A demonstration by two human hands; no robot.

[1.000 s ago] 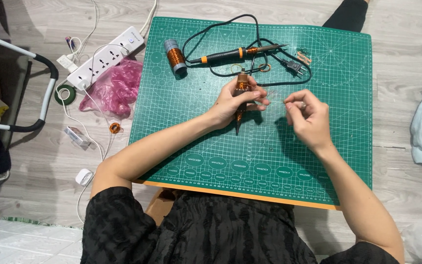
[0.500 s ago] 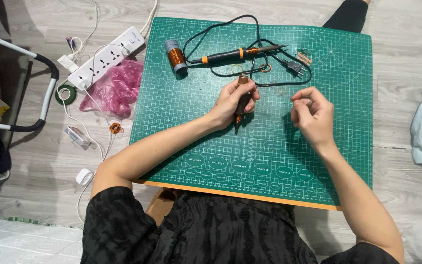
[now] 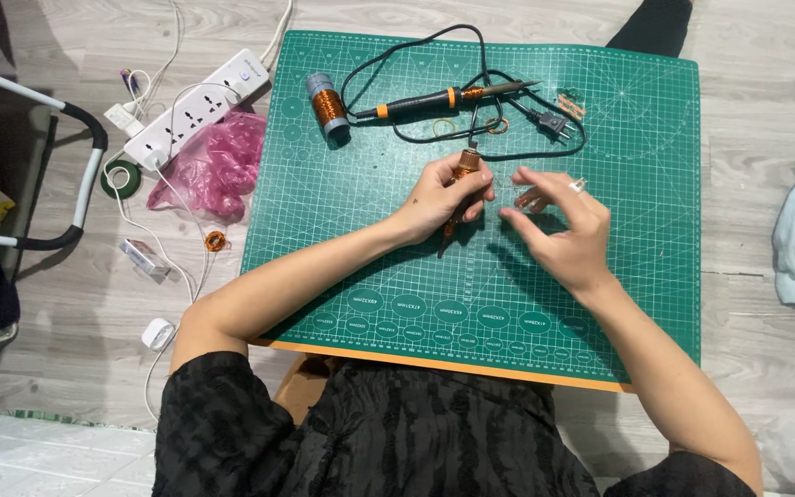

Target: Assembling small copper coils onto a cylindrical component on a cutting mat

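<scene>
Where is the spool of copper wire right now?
The spool of copper wire stands at the green cutting mat's far left corner, beside the soldering iron's handle.

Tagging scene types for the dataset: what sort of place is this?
Probably a home hobby electronics spot set up on the floor, not a proper bench. A green cutting mat lies on grey floorboards, with a soldering iron and a copper wire spool on it, and a white power strip beside it.
</scene>
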